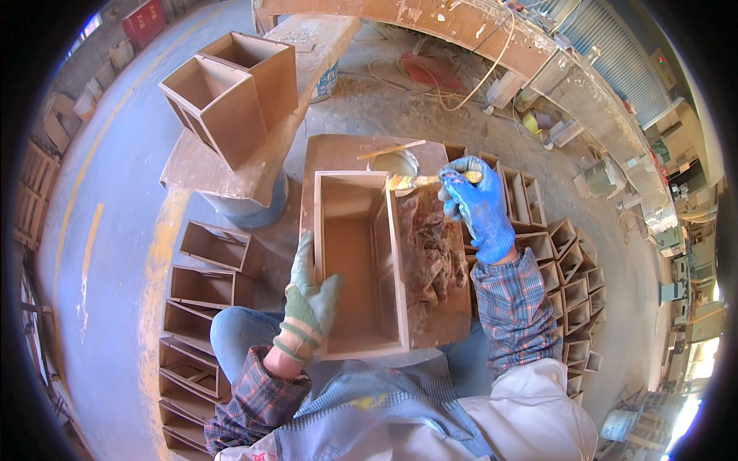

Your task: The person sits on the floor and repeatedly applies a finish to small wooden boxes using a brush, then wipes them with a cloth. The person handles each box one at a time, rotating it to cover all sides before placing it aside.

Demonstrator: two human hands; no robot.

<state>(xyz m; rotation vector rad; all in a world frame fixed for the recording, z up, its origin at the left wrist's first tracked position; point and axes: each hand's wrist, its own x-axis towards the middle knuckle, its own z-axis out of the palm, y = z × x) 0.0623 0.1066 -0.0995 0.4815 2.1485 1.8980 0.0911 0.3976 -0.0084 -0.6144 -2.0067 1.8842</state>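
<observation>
Two gloved hands are at work over one open wooden box (357,269). The left hand (309,298), in a grey-green glove, has its fingers closed over the box's left wall, the thumb on the inner side. The right hand (475,203), in a blue glove, pinches one brush (419,182) narrowly between thumb and fingers; its bristles point left of those fingers, at the box's far right corner. Whether they touch the rim cannot be told.

Just beyond the right fingers, to their left, sit one round tub (400,161) and one thin stick (390,150). Nearer than those fingers, right of the box, lies a brown crumpled mass (434,257) on the work board (334,154). Beyond the left fingers and to their left, two boxes (234,127) stand on a bench (184,169). At least six more boxes (201,286) line the floor left of the left fingers.
</observation>
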